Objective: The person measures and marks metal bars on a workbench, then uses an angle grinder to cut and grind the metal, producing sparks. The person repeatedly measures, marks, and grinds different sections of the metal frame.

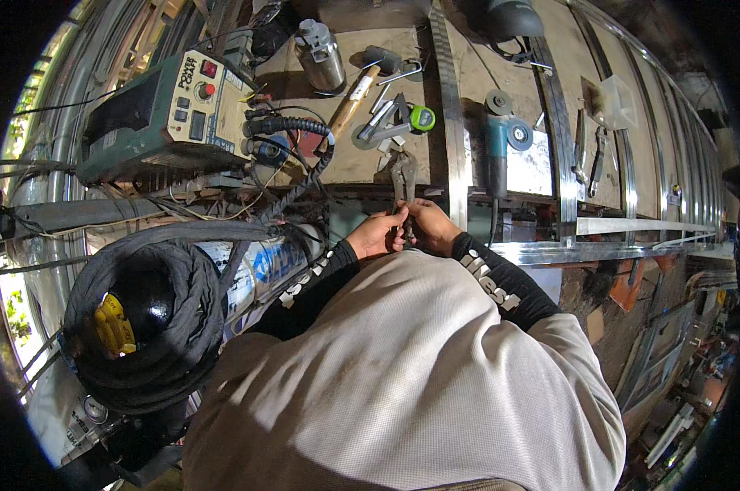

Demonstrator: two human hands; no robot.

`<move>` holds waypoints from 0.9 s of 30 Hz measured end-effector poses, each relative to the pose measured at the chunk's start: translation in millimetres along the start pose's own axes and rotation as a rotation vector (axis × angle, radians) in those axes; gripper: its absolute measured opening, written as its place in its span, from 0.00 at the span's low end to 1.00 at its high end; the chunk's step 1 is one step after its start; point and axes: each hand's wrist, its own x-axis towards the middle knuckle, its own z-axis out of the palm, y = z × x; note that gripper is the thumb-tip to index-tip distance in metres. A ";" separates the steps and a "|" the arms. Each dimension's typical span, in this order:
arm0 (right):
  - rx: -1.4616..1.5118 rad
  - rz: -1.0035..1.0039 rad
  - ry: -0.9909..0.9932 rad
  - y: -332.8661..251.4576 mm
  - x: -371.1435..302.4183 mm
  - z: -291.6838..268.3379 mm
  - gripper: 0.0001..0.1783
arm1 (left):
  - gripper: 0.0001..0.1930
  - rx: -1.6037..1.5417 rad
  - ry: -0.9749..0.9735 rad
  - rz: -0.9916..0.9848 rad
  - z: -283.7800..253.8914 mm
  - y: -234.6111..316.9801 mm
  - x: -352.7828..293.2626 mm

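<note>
Close in front of my body, my left hand [375, 235] and my right hand [433, 227] meet with fingers closed. Between them is a worn, dark metal pair of pliers [404, 173], its two arms pointing away from me. My fingers cover its near end, and any smaller part pinched there cannot be made out. Just beyond the pliers lie a green tape measure [422, 119] and a grey metal square [386, 127] with markers beside it. A hammer's wooden handle [355, 100] lies a little to the left.
At left stand a welding machine [198, 106] and a gas cylinder [259, 270] with a thick coiled cable [145, 245]. A metal bottle [320, 59] stands at the back. Rightward are an angle grinder [498, 147], wrenches [596, 159] and long steel bars [556, 123] across the bench.
</note>
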 end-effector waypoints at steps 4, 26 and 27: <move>-0.054 -0.030 0.086 2.5 8.1 4.4 0.09 | 0.14 -0.109 -0.050 -0.037 -1.7 2.9 -0.8; -0.202 -0.115 0.021 7.1 -70.4 -27.4 0.19 | 0.17 0.694 0.125 0.119 4.0 26.7 -40.7; -0.195 -0.164 0.026 5.8 -77.9 -28.7 0.26 | 0.15 0.679 0.077 0.139 10.6 25.9 -36.6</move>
